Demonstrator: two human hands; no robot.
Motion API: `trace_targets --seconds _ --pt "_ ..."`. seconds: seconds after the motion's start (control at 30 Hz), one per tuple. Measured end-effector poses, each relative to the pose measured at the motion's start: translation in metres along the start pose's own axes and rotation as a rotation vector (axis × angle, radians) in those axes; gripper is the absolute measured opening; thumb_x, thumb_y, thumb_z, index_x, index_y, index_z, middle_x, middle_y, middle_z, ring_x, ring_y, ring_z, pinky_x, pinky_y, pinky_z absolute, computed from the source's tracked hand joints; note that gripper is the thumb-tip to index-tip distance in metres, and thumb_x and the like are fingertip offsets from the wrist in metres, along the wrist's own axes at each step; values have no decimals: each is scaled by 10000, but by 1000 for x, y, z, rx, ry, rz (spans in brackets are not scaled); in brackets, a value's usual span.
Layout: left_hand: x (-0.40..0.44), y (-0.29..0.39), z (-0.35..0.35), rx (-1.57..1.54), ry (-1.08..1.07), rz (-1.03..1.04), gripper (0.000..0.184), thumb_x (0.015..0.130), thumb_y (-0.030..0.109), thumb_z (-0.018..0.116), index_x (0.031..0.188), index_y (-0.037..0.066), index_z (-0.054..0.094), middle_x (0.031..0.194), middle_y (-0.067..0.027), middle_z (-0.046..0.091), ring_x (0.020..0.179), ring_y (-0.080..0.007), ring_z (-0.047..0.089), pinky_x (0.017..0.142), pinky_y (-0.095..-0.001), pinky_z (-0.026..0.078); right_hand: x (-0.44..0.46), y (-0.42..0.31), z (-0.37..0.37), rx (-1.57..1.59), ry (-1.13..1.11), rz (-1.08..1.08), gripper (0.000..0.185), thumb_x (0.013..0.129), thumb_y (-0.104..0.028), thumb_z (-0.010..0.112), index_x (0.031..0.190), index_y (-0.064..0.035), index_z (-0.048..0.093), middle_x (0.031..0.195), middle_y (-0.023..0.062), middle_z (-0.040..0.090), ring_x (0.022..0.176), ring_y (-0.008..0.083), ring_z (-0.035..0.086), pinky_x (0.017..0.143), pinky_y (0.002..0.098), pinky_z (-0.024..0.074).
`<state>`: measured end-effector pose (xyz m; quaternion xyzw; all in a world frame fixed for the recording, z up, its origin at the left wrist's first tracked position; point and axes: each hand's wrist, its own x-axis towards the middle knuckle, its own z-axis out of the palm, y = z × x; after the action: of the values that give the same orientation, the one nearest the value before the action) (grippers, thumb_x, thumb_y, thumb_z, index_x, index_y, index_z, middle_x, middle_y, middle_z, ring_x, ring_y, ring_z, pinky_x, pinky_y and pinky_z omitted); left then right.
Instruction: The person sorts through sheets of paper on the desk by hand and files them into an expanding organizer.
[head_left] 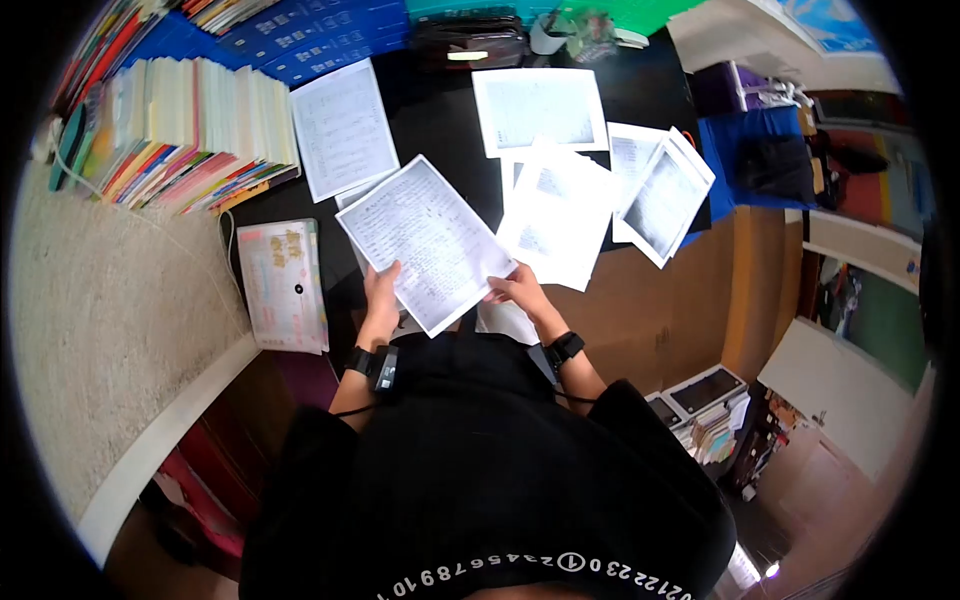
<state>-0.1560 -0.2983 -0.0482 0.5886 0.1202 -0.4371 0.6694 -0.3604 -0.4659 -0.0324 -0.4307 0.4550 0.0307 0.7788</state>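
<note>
A sheet of paper [428,240] covered in handwriting is held up, tilted, between my two hands. My left hand [381,297] pinches its lower left edge, thumb on top. At the lower right edge, my right hand [519,290] is closed on the same sheet. Another written page [345,130] lies on the black desk beyond my left hand, partly over other paper. To the right are a printed sheet [540,108], a white page [560,215] overlapping others, and a page with a dark grey picture [664,198] at the desk's right side.
A row of books [200,120] stands at the left against blue boxes [310,40]. A clear document folder [283,285] lies by the wall. Along the back are a dark pouch [468,42] and a white cup [547,36]. A brown cardboard surface [640,315] is at the right.
</note>
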Motion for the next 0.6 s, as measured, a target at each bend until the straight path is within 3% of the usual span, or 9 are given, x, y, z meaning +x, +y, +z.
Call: trace_targets --seconds 0.07,0.23,0.33,0.37,0.43,0.5,0.6 --pt "-6 7 4 28 -64 -17 404 875 84 585 1243 -12 447 1164 -120 559 1059 -214 545 897 -330 433 7 14 -3 -116 118 -138 281 849 -45 579 1093 89 541 682 138 648 557 192 658 471 276 524" --pt "-20 10 29 323 -177 -131 322 901 169 558 1186 33 495 1106 -132 594 954 -213 616 811 -321 475 16 18 -69 -374 529 -343 349 863 -111 584 1161 63 530 630 137 642 528 195 654 487 274 502" --pt "-17 -7 38 436 -288 -151 312 913 195 527 1187 48 499 1079 -135 610 950 -223 623 804 -309 473 8 12 -141 -142 699 -429 122 876 -70 573 854 50 577 672 98 617 561 180 642 483 276 515" --pt "-18 -14 46 469 -289 -150 300 915 194 519 1180 53 503 1066 -136 615 935 -222 628 797 -309 475 3 8 -167 -13 748 -464 110 880 -64 564 861 44 573 701 104 619 585 188 643 510 292 529" --pt "-15 -33 55 506 -278 -135 252 911 146 515 1144 50 513 1010 -142 635 874 -212 646 736 -292 485 -10 -3 -216 199 953 -303 117 888 -56 552 955 40 542 754 114 627 615 203 648 542 310 548" --pt "-14 -49 66 551 -299 -110 217 912 134 520 1114 58 530 962 -121 652 817 -186 654 678 -272 490 -17 1 -266 616 1034 -315 161 854 0 565 991 66 510 845 154 621 637 256 659 525 304 547" --pt "-11 -74 79 634 -326 -87 194 917 130 524 1099 65 538 950 -100 660 769 -162 656 634 -256 484 -8 33 -338 650 1105 -282 207 818 42 543 1008 100 481 873 182 617 667 287 671 495 298 545"
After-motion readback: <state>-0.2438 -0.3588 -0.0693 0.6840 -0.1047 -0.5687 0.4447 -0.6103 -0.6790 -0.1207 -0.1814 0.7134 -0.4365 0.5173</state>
